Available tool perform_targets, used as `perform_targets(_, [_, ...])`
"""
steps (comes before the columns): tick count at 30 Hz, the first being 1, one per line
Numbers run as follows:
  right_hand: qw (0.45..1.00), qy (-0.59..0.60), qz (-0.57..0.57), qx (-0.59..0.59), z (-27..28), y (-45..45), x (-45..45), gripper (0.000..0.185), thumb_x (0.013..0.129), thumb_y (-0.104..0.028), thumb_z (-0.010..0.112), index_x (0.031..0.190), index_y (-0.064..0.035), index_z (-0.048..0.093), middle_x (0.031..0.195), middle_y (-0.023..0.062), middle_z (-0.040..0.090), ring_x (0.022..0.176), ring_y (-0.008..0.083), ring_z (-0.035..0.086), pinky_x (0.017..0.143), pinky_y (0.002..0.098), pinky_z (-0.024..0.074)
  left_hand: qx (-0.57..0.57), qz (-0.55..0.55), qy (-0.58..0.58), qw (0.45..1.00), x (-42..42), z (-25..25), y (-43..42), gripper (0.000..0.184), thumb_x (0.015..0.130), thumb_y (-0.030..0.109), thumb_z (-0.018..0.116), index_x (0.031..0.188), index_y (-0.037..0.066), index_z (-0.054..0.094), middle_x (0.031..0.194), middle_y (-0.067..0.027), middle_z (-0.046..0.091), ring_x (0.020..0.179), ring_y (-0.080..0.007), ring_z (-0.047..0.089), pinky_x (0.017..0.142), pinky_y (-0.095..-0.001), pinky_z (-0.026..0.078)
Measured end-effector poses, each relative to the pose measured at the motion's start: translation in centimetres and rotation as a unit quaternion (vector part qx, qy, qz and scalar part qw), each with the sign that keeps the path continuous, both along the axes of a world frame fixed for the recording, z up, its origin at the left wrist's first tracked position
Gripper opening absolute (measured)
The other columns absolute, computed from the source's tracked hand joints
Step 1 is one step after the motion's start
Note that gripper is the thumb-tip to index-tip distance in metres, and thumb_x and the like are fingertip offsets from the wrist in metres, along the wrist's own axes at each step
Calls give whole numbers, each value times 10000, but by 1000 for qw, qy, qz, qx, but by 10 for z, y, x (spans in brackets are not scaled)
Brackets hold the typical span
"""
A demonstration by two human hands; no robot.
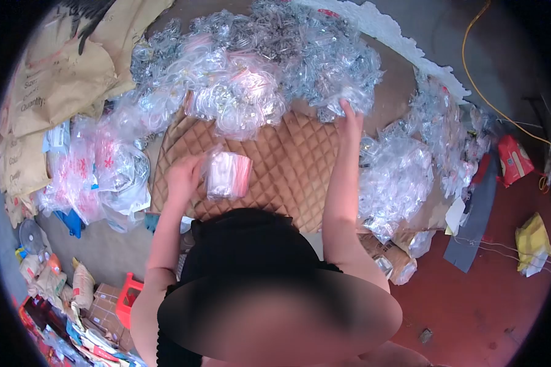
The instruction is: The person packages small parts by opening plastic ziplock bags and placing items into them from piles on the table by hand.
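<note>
A stack of clear zip bags with pink-red edges (229, 175) lies on the brown quilted mat in front of me. My left hand (185, 176) is at the stack's left side, its fingers closed at the upper left corner of a clear bag. Farther out to the right, my right hand (350, 120) reaches to the near edge of a large heap of clear plastic packets (330, 61). Its fingers are pinched on a clear packet (333, 109) there. What the packets contain is too small to make out.
The quilted mat (294, 165) covers the work surface. Filled clear bags (239, 98) lie at its far edge, bags with red print (107, 162) at left, more packets (398, 177) at right. Brown paper sacks (67, 85) stand far left; a red stool (127, 300) is lower left.
</note>
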State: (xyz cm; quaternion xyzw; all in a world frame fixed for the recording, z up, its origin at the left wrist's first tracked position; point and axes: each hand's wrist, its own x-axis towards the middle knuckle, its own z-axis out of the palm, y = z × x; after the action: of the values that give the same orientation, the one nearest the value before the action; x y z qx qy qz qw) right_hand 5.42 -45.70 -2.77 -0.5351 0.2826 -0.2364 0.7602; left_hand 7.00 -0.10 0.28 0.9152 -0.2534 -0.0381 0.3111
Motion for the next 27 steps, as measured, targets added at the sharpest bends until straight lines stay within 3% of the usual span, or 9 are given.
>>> perform_targets(1, [983, -127, -37, 123, 13, 16, -16, 490, 868, -118, 706, 1322, -56, 533, 1220, 96, 630, 1074, 275, 627, 921, 450, 519, -3, 1, 3, 1000, 0, 4, -5, 258, 844, 107, 676, 1101, 84, 696, 882, -146, 658, 826, -345, 642, 715, -415, 511])
perform_targets(3, [962, -172, -23, 208, 55, 44, -34, 508, 876, -75, 684, 1343, -34, 490, 1220, 116, 622, 1078, 262, 626, 941, 446, 522, -35, -25, 3, 999, 6, 18, -23, 97, 851, 108, 663, 920, 52, 701, 889, -136, 634, 812, -338, 628, 715, -417, 508])
perform_targets(5, [930, -211, -2, 302, 62, 55, -46, 528, 883, -31, 662, 1365, -12, 447, 1219, 137, 613, 1082, 250, 625, 962, 441, 526, -75, -72, -3, 995, 5, 22, -39, 113, 888, 96, 606, 964, 55, 679, 918, -130, 610, 869, -333, 620, 753, -422, 503])
perform_targets(8, [982, -44, 126, 132, 44, 55, -61, 505, 874, -76, 708, 1331, -24, 498, 1185, 104, 638, 1042, 181, 638, 865, 347, 547, -43, -127, 29, 991, 7, 17, -56, 181, 903, 99, 576, 1055, 69, 670, 1003, -125, 618, 976, -326, 612, 826, -411, 497])
perform_targets(13, [921, 119, 362, -78, 103, 124, -47, 375, 814, -120, 789, 1140, 0, 646, 977, 38, 699, 862, 128, 662, 757, 265, 518, -100, -242, 67, 963, -1, 30, -71, 162, 867, 106, 629, 994, 140, 722, 1117, -120, 610, 1079, -323, 572, 928, -409, 455])
perform_targets(17, [785, 159, 524, -290, 108, 151, -38, 357, 751, -223, 789, 1060, -62, 712, 898, 103, 717, 822, 195, 689, 742, 341, 532, -221, -285, 38, 932, -18, 41, -73, 155, 813, 80, 694, 939, 155, 744, 1123, -121, 597, 1136, -330, 528, 982, -417, 413])
perform_targets(19, [535, 139, 494, -671, 115, 177, -43, 304, 730, -211, 739, 1009, -91, 722, 864, 160, 700, 830, 303, 694, 718, 416, 536, -221, -296, 137, 919, -36, 26, -73, 191, 766, 67, 743, 940, 144, 751, 1134, -129, 590, 1170, -332, 503, 1004, -435, 387])
perform_targets(20, [530, 124, 501, -673, 121, 183, -47, 241, 725, -182, 692, 956, -122, 720, 859, 163, 693, 860, 370, 669, 717, 465, 530, -192, -310, 128, 922, -40, 6, -72, 176, 772, 100, 752, 943, 141, 752, 1127, -135, 582, 1140, -328, 514, 980, -433, 403])
perform_targets(27, [417, 195, 609, -646, 137, 193, -67, 378, 699, -200, 722, 1065, -116, 679, 866, 119, 705, 867, 338, 673, 726, 444, 520, -239, -322, 67, 913, -61, 16, -71, 161, 778, 138, 754, 938, 151, 763, 1098, -137, 572, 1113, -336, 517, 939, -437, 427])
